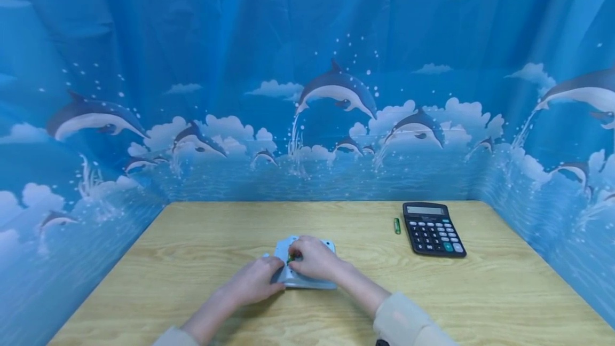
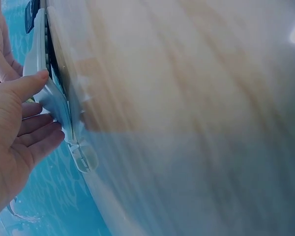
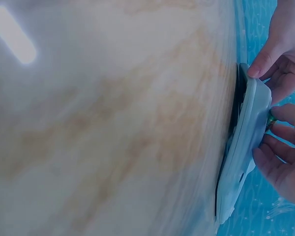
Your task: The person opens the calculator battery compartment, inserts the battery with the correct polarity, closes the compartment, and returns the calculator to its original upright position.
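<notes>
A pale blue-white device (image 1: 307, 281) lies on the wooden table in the head view, its underside hidden. The left hand (image 1: 257, 281) holds its left edge, thumb near the front edge; in the left wrist view that hand (image 2: 14, 118) has its thumb on the rim and fingers along the side. Over the device, the right hand (image 1: 314, 259) pinches a small green battery (image 1: 290, 258) against its upper face. In the right wrist view the battery (image 3: 270, 120) shows between thumb and finger of the right hand (image 3: 287, 152).
A black calculator (image 1: 434, 229) lies at the table's back right. Just left of it is another green battery (image 1: 396, 226). A blue curtain (image 1: 240, 68) with dolphins stands behind the table (image 1: 192, 239) and along both sides.
</notes>
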The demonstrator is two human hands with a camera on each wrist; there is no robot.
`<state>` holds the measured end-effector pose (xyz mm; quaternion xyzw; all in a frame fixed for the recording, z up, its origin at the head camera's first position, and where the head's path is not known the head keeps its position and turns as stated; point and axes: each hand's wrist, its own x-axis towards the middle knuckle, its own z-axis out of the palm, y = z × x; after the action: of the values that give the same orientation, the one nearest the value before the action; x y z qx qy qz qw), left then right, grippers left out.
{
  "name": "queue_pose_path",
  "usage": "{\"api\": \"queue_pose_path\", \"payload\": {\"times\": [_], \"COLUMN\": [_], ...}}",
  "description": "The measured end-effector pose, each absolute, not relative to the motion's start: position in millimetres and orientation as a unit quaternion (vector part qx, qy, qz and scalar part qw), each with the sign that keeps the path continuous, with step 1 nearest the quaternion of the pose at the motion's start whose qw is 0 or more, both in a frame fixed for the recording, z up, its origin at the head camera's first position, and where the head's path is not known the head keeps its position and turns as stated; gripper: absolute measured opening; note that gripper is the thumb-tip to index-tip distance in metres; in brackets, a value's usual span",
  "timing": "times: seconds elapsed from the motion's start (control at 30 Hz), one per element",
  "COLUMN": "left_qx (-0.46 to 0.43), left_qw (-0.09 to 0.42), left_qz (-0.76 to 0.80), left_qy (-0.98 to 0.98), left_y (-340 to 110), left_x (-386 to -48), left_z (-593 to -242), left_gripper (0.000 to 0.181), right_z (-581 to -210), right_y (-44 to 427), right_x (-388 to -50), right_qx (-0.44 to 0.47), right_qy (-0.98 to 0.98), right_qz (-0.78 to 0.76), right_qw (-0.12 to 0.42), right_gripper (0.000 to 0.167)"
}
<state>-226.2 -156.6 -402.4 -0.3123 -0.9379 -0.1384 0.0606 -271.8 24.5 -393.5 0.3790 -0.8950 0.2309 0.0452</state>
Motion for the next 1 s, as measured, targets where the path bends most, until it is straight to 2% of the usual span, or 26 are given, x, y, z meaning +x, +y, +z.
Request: {"api": "queue_pose_path", "payload": {"times": [0.5,1.0], "left_qx": [-0.309,-0.289], "left_qw": [0.068,0.049], "left_qz": [-0.14,-0.125], "left_qy": [-0.938,-0.948], "left_y": [-153.6,-152.7], "left_x": [-226.1,-225.1], "left_z": [-403.2,-402.4], "left_gripper": [0.027,0.031], "right_z": [-394.5,-391.6], "right_y": [25.8,27.8], "right_x": [-270.7,-274.9], "right_qx": [0.344,0.339], "right_qy": [-0.907,-0.91], "right_qz": [0.233,0.239], "right_qw": [0.06,0.0], "right_gripper": [0.02,0.015]}}
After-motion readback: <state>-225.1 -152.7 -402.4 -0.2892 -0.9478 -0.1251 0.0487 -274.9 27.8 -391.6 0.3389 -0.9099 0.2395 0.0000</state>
